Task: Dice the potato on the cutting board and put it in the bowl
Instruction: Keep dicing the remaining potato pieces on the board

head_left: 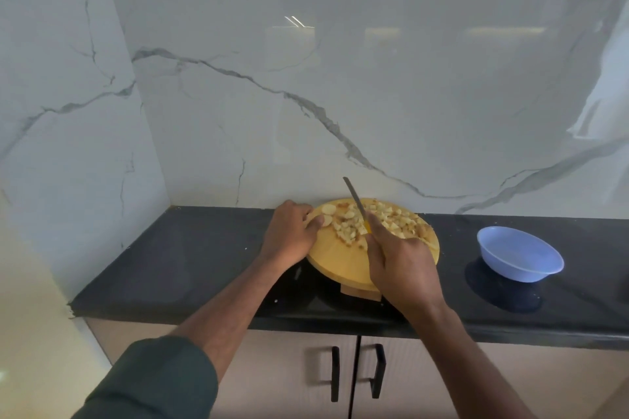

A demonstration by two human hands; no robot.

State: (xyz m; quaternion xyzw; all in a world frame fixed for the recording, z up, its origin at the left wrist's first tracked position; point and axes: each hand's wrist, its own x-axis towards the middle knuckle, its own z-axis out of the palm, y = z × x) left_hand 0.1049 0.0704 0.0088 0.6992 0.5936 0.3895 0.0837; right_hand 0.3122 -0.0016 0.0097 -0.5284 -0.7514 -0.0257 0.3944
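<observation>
On cutting board, R hand grips knife, handle mostly hidden, L hand curled on board edge.

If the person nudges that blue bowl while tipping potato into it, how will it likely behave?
The blue bowl looks like thin plastic and empty, so probably light. It sits on a glossy black counter, so a push would likely slide it. Its wide, shallow shape suggests it would skid sooner than tip.

pale diced potato pieces heaped across the far half of a round wooden cutting board on the black counter; an empty blue bowl sits well apart, toward the counter's right end.
</observation>
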